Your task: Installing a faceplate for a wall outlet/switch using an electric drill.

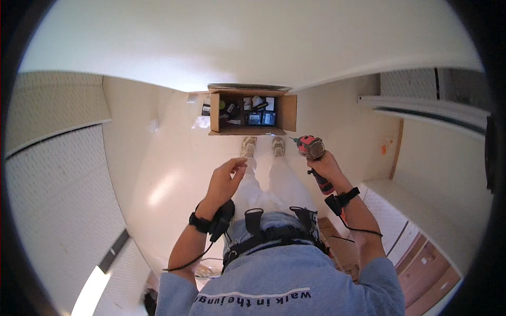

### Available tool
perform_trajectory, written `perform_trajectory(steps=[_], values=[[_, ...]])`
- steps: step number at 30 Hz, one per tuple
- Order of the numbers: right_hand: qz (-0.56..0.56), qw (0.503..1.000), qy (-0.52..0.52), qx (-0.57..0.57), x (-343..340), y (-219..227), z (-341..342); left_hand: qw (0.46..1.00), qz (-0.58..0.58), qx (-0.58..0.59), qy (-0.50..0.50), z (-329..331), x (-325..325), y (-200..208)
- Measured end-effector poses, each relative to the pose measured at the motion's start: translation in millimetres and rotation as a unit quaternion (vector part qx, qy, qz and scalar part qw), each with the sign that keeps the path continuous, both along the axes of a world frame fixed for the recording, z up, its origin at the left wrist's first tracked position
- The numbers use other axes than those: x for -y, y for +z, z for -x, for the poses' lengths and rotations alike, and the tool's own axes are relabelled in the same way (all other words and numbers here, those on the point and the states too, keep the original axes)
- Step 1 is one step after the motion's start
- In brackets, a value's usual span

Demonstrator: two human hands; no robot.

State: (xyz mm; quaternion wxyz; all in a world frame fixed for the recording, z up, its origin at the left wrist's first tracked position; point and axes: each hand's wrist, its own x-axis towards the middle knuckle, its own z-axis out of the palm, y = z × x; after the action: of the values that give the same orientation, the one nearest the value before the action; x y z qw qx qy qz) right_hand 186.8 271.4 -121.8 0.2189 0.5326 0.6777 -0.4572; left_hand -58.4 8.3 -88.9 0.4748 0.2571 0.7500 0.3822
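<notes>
My right hand [328,167] grips a red and black cordless drill [311,147] by its handle. The drill's thin bit points left, toward the front right corner of an open cardboard box [215,113]. My left hand [226,179] hovers over my left leg, its fingers curled in and drawn together. Whatever may be between those fingertips is too small to make out. Neither hand touches the box, which lies on the floor just beyond my shoes. Inside it are several small packages [262,117], some blue and some dark.
A large pale panel [247,42] spans the area beyond the box. Scraps of clear plastic [202,122] and a small dark package [206,108] lie left of the box. Pale walls stand on both sides, with a long rail [421,108] at right and brown wooden panels [427,268] lower right.
</notes>
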Motion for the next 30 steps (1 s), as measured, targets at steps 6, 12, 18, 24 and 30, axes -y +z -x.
perform_trajectory(steps=[6,12,18,24,30], values=[[-0.041,0.983,0.176,0.028,-32,-149,43,0.985,0.03,0.004,0.172,-51,76,-23],[0.012,0.997,0.078,-0.001,-75,-343,67,0.921,0.135,0.059,0.361,-142,118,-76],[-0.02,0.994,0.081,0.075,-72,-451,102,0.834,0.173,0.199,0.484,-240,126,-116],[-0.028,0.977,0.17,0.128,-64,-522,103,0.831,0.18,0.27,0.453,-275,113,-146],[-0.047,0.972,0.2,0.114,-43,-535,117,0.822,0.163,0.285,0.464,-271,112,-164]])
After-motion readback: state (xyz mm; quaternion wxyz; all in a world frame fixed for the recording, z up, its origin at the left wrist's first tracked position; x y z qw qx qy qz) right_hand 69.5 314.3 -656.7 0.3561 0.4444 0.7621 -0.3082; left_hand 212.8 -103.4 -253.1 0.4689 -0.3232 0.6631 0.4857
